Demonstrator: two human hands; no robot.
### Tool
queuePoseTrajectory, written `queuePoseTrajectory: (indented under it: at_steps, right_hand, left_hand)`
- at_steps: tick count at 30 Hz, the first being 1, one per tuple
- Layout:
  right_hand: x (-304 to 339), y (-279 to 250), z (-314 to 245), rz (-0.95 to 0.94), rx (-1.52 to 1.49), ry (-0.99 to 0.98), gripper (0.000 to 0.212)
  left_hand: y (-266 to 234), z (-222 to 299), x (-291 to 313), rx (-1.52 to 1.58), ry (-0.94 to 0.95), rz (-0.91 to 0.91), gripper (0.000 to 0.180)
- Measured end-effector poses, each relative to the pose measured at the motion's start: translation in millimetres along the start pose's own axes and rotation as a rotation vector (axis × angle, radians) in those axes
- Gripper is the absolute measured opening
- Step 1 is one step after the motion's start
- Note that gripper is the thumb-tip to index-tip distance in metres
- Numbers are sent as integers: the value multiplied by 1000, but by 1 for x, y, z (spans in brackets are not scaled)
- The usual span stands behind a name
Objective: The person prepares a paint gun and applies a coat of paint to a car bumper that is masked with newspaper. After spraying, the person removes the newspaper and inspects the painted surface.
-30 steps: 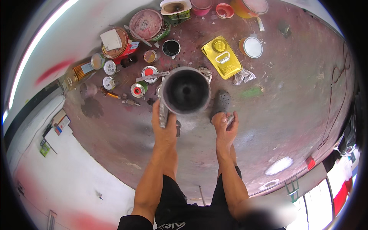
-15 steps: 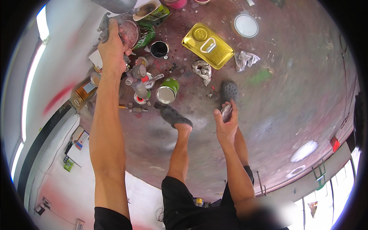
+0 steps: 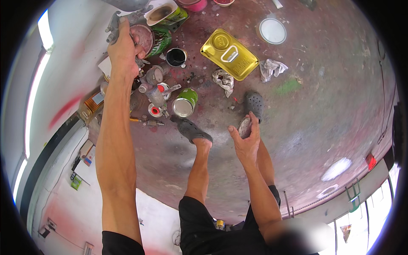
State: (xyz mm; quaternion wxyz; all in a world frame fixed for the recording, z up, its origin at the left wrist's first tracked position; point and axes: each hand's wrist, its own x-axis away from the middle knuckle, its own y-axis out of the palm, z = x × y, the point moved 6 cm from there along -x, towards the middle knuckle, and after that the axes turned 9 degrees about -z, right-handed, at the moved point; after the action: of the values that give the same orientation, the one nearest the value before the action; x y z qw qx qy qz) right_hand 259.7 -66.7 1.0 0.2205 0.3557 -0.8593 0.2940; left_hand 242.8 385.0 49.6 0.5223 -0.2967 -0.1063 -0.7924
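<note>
At the upper left my left hand (image 3: 122, 53) is closed around a paint spray gun (image 3: 114, 26), whose grey cup (image 3: 131, 3) is cut off by the upper edge. Under that hand stands an open can (image 3: 142, 38) with a pinkish, paint-crusted inside. My right hand (image 3: 247, 146) is held low over the floor in front of my right shoe. Between its thumb and fingers it grips a round, paint-stained lid (image 3: 244, 127), now turned to show more of its flat face. Whether the gun's cup is covered cannot be seen.
A gold rectangular tin (image 3: 240, 66) stands mid-floor, with crumpled rags (image 3: 272, 69) beside it. Near the left wall are an open black paint can (image 3: 176, 56), a green can (image 3: 185, 103) and another spray gun (image 3: 156, 97). A white-lidded tub (image 3: 273, 31) stands farther back.
The right hand has shifted slightly left and spread around the lid, turning its face more into view. The left hand and spray gun have moved slightly up.
</note>
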Motion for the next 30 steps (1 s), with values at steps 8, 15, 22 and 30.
queuePoseTrajectory:
  at_steps: [8,15,22,30]
  right_hand:
    - [-3,0,-1,-10,2,7,90]
    - [-5,-1,-1,-12,2,14,90]
    - [-5,-1,0,-7,1,17,90]
    - [-5,1,1,-5,-6,27,91]
  left_hand:
    - [-2,2,-1,-5,-5,24,42]
    - [-4,-2,-3,-12,-12,8,41]
    - [-5,-6,-2,-22,-34,16,42]
    - [-4,-7,1,-21,-35,-5,43]
